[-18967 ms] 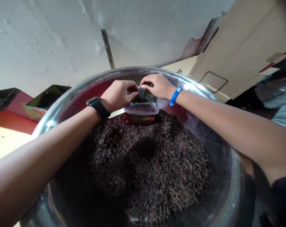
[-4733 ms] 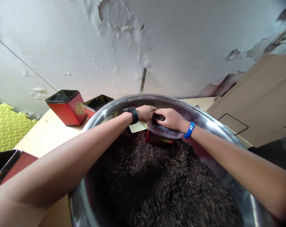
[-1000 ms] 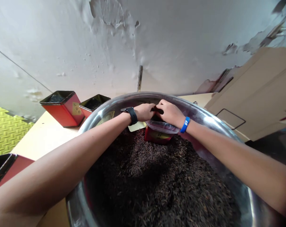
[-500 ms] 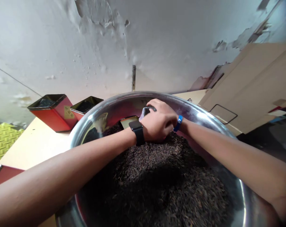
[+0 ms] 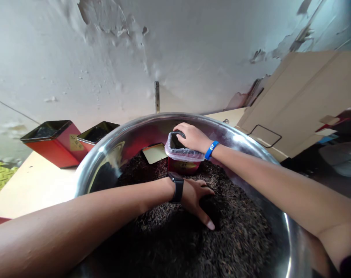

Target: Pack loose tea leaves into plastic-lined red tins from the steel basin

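A large steel basin (image 5: 111, 137) holds dark, loose, twisted leaves (image 5: 236, 231) that look like dry tea. Inside it, near the far wall, a red tin (image 5: 183, 166) stands upright on the leaves, a clear plastic bag folded over its rim. My right hand (image 5: 191, 137) grips the tin's far rim, thumb inside the opening. Nearer to me, my left hand (image 5: 197, 197) is spread with fingers apart, palm down over the leaves and holding nothing. A pale flat lid-like piece (image 5: 154, 153) lies on the leaves left of the tin.
Two open red tins, one (image 5: 52, 143) farther left and another (image 5: 97, 133) by the basin, stand on the pale table (image 5: 45, 185). A cardboard box (image 5: 303, 96) stands at the right. The peeling wall (image 5: 178, 58) rises behind the basin.
My left hand has come away from the tin toward me, down to the leaves, and its fingers have spread. My right hand stays at the tin's rim. The view has shifted slightly right.
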{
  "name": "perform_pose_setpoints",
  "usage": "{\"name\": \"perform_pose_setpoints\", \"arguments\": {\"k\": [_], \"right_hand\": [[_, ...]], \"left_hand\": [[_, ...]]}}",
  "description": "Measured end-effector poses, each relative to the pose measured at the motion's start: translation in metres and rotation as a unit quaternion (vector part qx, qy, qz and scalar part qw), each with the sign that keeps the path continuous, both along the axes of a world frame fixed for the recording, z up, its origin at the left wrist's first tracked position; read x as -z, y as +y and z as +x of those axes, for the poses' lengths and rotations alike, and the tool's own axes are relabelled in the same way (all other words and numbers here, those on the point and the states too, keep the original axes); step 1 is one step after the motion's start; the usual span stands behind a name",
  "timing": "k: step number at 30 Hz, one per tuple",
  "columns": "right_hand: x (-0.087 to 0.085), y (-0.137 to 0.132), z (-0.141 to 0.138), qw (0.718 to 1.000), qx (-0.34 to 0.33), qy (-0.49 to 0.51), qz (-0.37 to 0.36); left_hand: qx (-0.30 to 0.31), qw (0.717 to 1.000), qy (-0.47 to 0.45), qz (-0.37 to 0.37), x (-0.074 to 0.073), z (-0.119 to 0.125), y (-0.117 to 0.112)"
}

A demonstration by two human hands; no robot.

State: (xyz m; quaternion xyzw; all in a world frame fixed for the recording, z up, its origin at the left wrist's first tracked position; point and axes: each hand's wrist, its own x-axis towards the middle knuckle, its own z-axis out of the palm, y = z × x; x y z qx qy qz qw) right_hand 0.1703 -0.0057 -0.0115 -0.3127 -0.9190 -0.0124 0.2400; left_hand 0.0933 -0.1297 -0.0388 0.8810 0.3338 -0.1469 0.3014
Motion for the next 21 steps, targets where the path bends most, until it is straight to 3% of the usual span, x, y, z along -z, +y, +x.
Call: {"name": "perform_pose_setpoints", "arguments": {"k": [9,14,21], "right_hand": [[-0.003,-0.005,-0.001,0.998,0.040,-0.040,-0.003],[-0.005,-0.007,-0.001,0.995,0.041,-0.089,-0.020],[-0.013,0.004,0.014,0.991,-0.012,-0.121,-0.053]], "left_hand": [[-0.005,0.995,0.000,0.095,0.014,0.008,-0.004],[0.024,0.994,0.023,0.102,0.007,0.010,-0.004],[0.084,0.990,-0.012,0.115,0.001,0.004,0.004]]}}
